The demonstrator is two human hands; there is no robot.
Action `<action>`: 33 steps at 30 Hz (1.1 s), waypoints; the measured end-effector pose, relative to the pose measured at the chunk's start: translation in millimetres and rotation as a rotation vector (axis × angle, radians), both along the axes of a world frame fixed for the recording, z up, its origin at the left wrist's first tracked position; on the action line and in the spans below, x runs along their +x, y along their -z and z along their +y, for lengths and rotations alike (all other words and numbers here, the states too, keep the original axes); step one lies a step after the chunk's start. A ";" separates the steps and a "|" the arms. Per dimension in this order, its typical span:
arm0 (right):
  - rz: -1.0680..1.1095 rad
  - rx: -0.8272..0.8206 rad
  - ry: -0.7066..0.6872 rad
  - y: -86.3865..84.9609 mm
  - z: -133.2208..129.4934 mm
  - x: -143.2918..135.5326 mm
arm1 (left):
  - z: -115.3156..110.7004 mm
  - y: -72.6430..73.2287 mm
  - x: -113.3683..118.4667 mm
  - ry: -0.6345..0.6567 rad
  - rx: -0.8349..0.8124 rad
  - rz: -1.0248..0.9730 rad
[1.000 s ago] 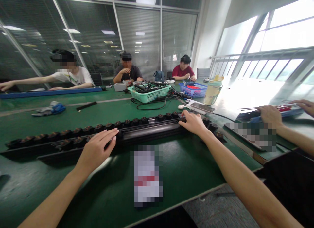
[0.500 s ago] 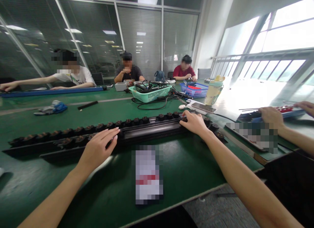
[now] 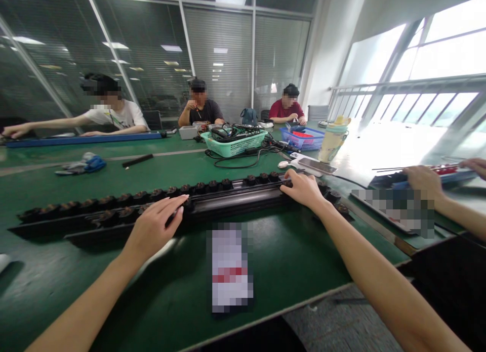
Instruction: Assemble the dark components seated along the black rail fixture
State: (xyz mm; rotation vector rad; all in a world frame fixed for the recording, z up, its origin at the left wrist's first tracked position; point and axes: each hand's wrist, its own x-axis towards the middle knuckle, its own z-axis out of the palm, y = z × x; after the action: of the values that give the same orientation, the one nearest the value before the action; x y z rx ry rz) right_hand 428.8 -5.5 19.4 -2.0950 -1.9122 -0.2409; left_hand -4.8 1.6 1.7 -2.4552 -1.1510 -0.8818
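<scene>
Two long black rails with rows of round black knob-like parts lie side by side on the green table (image 3: 288,261). My left hand (image 3: 157,223) rests over the near rail (image 3: 228,203), fingers straight along its top and thumb on the near side, with a dark part of it between them. Toward the rail's right end, my right hand (image 3: 306,190) has curled fingers and grips it from above; its fingertips hide the exact spot. Behind lies the far rail (image 3: 125,198). A blurred-out phone-like slab (image 3: 230,271) lies flat between my forearms.
A green basket (image 3: 235,143) of cables and a blue basket (image 3: 304,139) stand beyond the rails, beside a tumbler (image 3: 332,144). Phones (image 3: 317,165) lie nearby. At right, another person's hands (image 3: 425,182) work over a blue rail. Several people sit across the table. Gloves (image 3: 85,163) lie at left.
The view has shifted slightly, so everything sits a little farther right. My hands keep the same places on the near rail.
</scene>
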 end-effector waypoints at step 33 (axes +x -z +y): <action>0.016 0.023 0.012 0.8 -0.4 3.1 | -1.0 -2.0 2.3 -0.004 0.018 0.020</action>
State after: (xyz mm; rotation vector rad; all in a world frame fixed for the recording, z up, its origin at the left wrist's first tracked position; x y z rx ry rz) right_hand 431.9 -5.9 18.6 -2.0877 -1.8790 -0.2467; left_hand -2.6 0.6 3.7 -2.4405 -1.1362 -0.8608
